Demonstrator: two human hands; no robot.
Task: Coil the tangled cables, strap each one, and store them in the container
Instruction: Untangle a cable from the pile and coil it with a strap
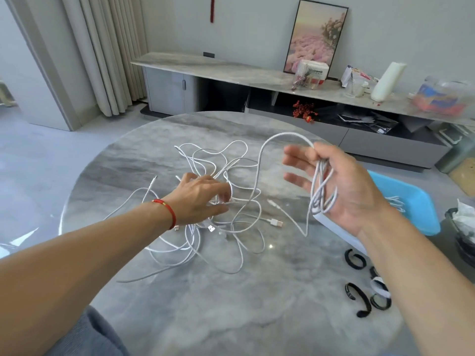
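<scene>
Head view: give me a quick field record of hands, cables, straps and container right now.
left hand: reaching into the cable tangle, grip unclear
right hand: raised, loops of one white cable hang over its fingers
straps: black, loose on the table, near right
container: blue, behind the right hand, some cable inside

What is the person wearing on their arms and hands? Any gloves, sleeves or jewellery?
No gloves and no sleeves in view: both forearms are bare. The left hand has a thin red cord bracelet with a small gold bead around its wrist. The right hand and its wrist carry nothing that shows: no ring, watch or band.
</scene>
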